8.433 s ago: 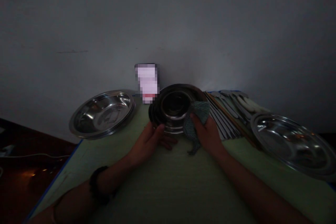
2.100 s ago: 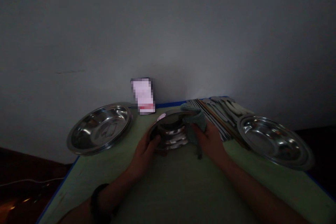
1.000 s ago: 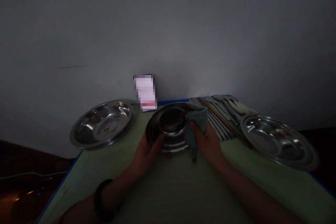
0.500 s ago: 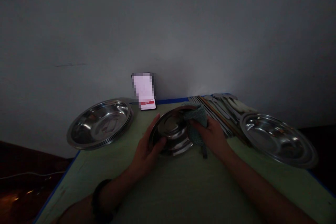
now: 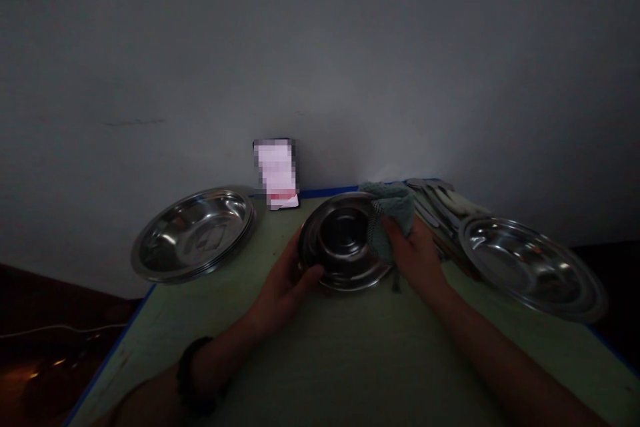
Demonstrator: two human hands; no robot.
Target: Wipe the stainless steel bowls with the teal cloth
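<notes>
A steel bowl (image 5: 344, 240) stands tilted toward me at the middle of the green table (image 5: 325, 360), its hollow facing the camera. My left hand (image 5: 285, 283) grips its near left rim, thumb over the edge. My right hand (image 5: 415, 257) is closed on a pale teal cloth (image 5: 393, 210) and presses it against the bowl's right rim. A dark band circles my left wrist.
A stack of steel bowls (image 5: 195, 233) sits at the left table corner. A wide steel dish (image 5: 530, 267) lies at the right. Spoons and chopsticks (image 5: 440, 203) lie in a row behind my right hand. A small blurred card (image 5: 277, 173) leans on the wall.
The bowl has shifted a little to the right and tipped up, so its inside now faces me. The cloth has moved along to the upper right rim.
</notes>
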